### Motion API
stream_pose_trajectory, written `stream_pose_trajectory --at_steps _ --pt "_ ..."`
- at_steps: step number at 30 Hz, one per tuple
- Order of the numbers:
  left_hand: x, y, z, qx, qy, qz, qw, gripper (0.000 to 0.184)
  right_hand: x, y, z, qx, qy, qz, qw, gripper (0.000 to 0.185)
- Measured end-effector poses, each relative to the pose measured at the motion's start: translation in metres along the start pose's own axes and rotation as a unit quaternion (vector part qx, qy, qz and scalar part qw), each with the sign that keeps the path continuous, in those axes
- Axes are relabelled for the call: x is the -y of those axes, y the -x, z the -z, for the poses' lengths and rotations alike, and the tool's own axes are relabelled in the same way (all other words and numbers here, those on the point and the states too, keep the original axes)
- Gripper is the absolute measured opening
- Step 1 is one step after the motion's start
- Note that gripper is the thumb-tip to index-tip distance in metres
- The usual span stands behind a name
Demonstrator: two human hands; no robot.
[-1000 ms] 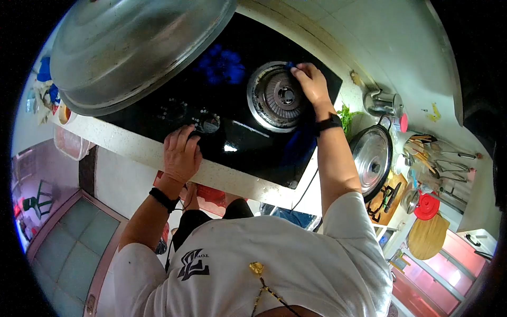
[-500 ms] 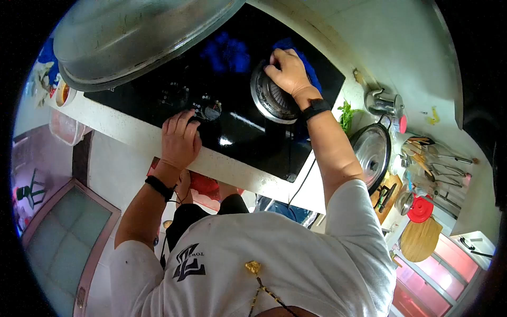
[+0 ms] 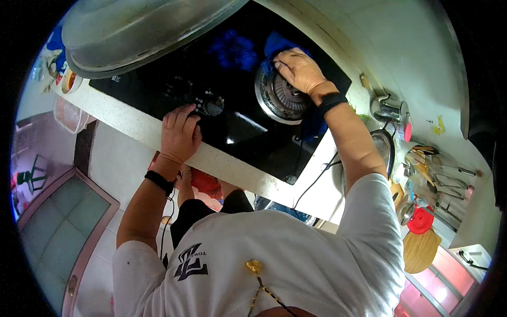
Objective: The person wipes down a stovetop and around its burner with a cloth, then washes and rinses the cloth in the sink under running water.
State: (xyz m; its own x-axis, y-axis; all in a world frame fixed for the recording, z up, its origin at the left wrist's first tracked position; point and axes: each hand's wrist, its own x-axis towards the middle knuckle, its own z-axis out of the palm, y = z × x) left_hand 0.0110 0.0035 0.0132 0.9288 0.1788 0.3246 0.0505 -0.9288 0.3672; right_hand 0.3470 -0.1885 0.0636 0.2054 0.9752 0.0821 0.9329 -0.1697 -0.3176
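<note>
My right hand (image 3: 301, 71) presses a bunched blue cloth (image 3: 275, 44) against the black glass cooktop (image 3: 169, 84), at the far edge of a round metal burner (image 3: 288, 100). Its fingers are closed on the cloth, which is partly hidden under the hand. More dark blue cloth shows below my right wrist. My left hand (image 3: 181, 134) lies with its fingers stretched over the cooktop's front edge, beside the round control knob (image 3: 214, 105). It holds nothing that I can see.
A large metal lid or pan (image 3: 142, 37) covers the cooktop's far left. To the right stand a metal jug (image 3: 390, 110), a lidded pot (image 3: 383, 150) and utensils (image 3: 422, 161). A small bowl (image 3: 70, 82) is at the left. A black cable (image 3: 315, 182) crosses the counter's edge.
My right hand has shifted slightly over the burner's far side, and the blue cloth now shows beyond and left of its fingers. More of the burner is uncovered. My left hand stays put.
</note>
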Motion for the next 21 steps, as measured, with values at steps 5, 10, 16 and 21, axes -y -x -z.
stream_pose_trajectory --at_steps 5,10,16,21 --pt "-0.001 0.0 0.002 -0.008 0.007 -0.003 1.0 0.027 -0.013 0.018 -0.005 -0.058 0.02 -0.092 0.994 0.023" --pt "0.003 0.003 -0.002 -0.014 0.004 -0.007 1.0 0.026 -0.022 0.042 -0.012 -0.123 0.038 -0.163 0.978 0.022" --pt "0.002 0.003 -0.001 0.003 -0.004 0.003 1.0 0.025 -0.017 0.099 -0.026 -0.16 0.005 -0.34 0.927 0.024" --pt "0.002 0.002 0.002 -0.016 -0.01 -0.008 1.0 0.025 0.027 0.127 -0.043 -0.203 -0.028 -0.486 0.849 0.031"
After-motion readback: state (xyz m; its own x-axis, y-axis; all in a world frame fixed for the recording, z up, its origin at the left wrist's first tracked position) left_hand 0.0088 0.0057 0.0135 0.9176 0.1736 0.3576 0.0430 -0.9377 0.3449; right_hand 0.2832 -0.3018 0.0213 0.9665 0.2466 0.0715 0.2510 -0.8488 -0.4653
